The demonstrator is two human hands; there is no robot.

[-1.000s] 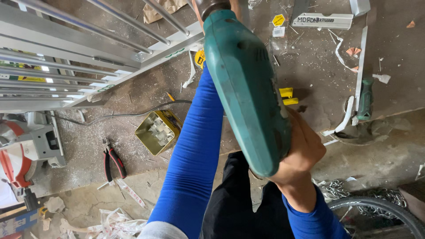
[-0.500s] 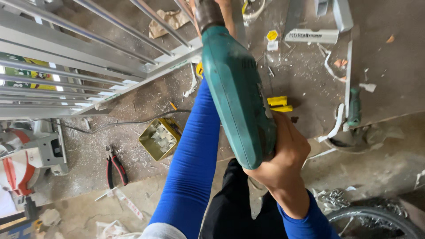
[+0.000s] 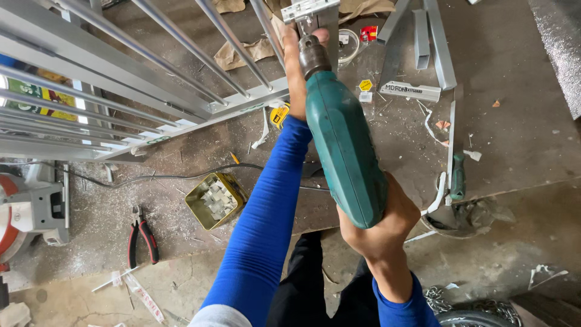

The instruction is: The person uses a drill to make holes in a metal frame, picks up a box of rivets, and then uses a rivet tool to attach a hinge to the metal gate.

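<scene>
Drill [image 3: 345, 151], green body, gripped at the rear by right hand [image 3: 378, 227], fingers wrapped tight round the housing; chuck [image 3: 313, 56] aimed up at a small metal bracket [image 3: 308, 9] on the upright post at the top edge of view. Left hand [image 3: 295, 66] reaching up beside the chuck, fingers [image 3: 324, 35] curled round the post just above it, touching or nearly touching the chuck. Main risk, as judged: bit slipping off smooth metal and skating into those left fingers, or the blue sleeve [image 3: 266, 218] snagging on the rotating chuck, given how close. Also possible: bracket twisting if not held square. Room tight to the left, railing frame [image 3: 121, 91] with slanted bars crowding that side. Right side more open, only loose metal offcuts [image 3: 433, 42] on the concrete floor [image 3: 520, 133]. Below: yellow tin of small parts [image 3: 215, 200], red-handled pliers [image 3: 142, 242], black cable [image 3: 151, 177], chop saw [image 3: 27, 212] at the floor's left edge, green-handled tool [image 3: 458, 175] near the slab step. Trip and kick hazards underfoot if stepping back.
</scene>
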